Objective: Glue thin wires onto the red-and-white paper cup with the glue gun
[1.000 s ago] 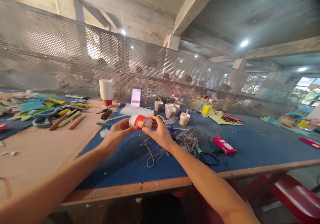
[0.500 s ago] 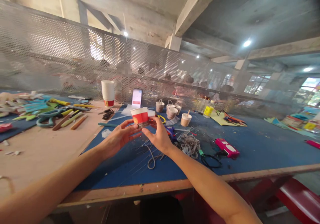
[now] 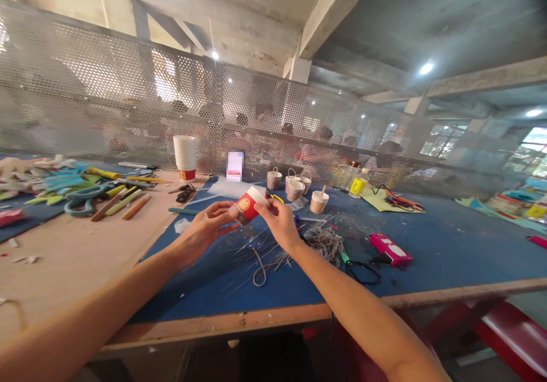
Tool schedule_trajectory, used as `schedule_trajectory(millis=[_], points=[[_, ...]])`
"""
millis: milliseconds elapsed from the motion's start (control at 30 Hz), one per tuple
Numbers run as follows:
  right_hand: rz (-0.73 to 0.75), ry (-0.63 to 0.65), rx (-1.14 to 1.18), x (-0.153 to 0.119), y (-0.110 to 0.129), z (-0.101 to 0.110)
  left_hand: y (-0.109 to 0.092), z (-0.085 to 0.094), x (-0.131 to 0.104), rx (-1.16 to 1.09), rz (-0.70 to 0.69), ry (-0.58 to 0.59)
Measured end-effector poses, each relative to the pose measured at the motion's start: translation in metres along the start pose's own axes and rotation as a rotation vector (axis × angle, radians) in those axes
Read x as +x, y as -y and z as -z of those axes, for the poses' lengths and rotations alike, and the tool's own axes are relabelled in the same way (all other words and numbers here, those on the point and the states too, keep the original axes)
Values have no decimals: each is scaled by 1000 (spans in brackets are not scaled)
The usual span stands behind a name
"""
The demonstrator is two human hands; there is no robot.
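A red and white paper cup (image 3: 249, 205) is held above the blue mat, tipped so its white rim points up and to the right. Brownish-grey cord seems to cover its lower part. My left hand (image 3: 209, 224) grips the cup near its base, fingers curled against it. At the rim side, my right hand (image 3: 277, 218) pinches the cup between thumb and fingers. Below and right of the hands lies a tangle of grey cord (image 3: 327, 244) with thin strands around it. Just behind, several small cord-wrapped cups (image 3: 294, 191) with handles stand together.
A stack of paper cups (image 3: 185, 157) and an upright phone (image 3: 235, 166) stand at the back by the perforated screen. Scissors (image 3: 88, 198) and knives lie left on the board. Rightward are a cup with a stick (image 3: 319, 202), a yellow-labelled bottle (image 3: 358, 185) and a pink device (image 3: 390, 250).
The cup has gone from nearly upright to tilted, its rim turning toward the right. My right hand has shifted its hold up to the rim side; my left hand stays near the base.
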State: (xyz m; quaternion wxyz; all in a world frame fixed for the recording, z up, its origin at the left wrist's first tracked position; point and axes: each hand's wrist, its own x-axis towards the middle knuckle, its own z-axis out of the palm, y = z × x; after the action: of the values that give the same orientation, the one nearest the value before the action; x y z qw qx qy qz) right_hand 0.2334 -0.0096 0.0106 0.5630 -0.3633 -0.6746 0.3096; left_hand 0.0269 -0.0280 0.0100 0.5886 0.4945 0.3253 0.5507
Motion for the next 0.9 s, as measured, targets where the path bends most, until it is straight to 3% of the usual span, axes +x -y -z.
schedule_trajectory(millis=[433, 900], points=[[4, 0, -35, -2, -4, -1, 2, 4, 2, -82, 54, 39], [64, 21, -159, -6, 1, 2, 4, 4, 1, 7, -13, 43]])
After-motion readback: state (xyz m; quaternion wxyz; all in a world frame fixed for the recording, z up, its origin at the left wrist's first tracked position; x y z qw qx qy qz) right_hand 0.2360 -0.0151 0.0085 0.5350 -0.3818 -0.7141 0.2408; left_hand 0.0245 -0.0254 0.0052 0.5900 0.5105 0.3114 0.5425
